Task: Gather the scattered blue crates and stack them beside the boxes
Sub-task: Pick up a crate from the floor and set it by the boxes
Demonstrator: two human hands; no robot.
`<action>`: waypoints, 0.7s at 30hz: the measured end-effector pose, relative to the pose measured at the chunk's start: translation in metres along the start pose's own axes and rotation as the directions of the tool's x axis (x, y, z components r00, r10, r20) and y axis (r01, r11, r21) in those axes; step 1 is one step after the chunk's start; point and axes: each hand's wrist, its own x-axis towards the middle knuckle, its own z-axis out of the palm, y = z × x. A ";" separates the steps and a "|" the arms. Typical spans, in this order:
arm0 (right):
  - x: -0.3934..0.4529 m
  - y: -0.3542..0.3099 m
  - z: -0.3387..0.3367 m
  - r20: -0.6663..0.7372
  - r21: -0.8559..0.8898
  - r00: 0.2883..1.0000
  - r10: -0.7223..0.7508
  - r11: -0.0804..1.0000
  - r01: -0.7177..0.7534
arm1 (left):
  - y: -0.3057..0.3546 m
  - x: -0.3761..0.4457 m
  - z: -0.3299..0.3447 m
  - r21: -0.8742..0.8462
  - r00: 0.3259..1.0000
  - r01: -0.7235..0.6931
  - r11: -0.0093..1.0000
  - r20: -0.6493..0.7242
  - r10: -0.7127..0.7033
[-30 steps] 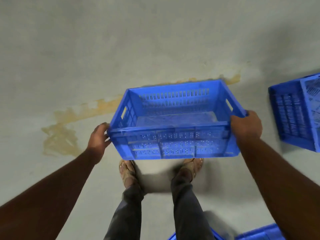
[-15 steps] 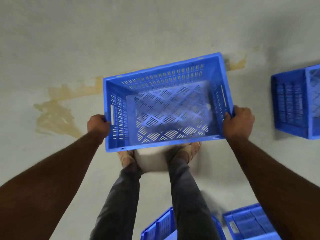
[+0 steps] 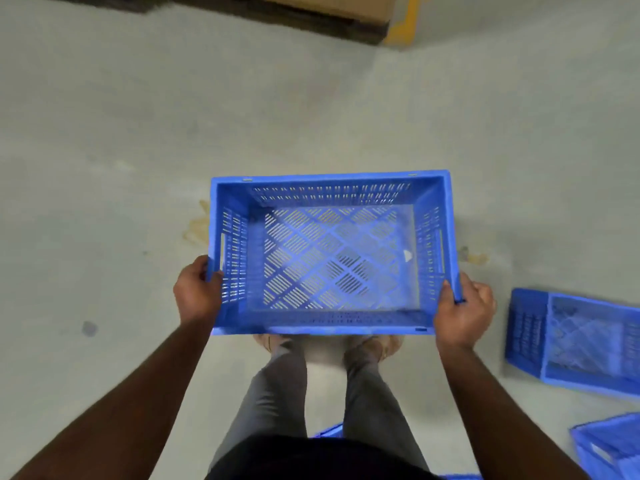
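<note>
While both hands grip its short ends, left hand (image 3: 197, 295) and right hand (image 3: 464, 308) curled over the rim, the blue crate (image 3: 330, 252) is held level, open side up, above the feet. Second crate (image 3: 575, 339) lies on the concrete floor (image 3: 104, 168) at right. Cardboard box (image 3: 322, 5) at top edge.

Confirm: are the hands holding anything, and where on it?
Yes. Both hold one empty blue perforated plastic crate, open side up: left hand grips its left end wall, right hand its right end wall, near the corners closest to the person.
</note>
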 end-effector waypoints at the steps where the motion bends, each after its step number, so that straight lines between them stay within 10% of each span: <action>1: -0.005 -0.025 -0.004 -0.023 0.015 1.000 -0.010 1.000 0.011 | -0.007 0.000 -0.023 -0.027 0.999 -0.004 1.000 -0.040 0.003; 21: -0.056 -0.463 0.093 -0.003 0.304 0.986 -0.166 0.939 0.159 | -0.108 0.182 -0.338 -0.399 0.885 0.142 0.906 -0.358 -0.297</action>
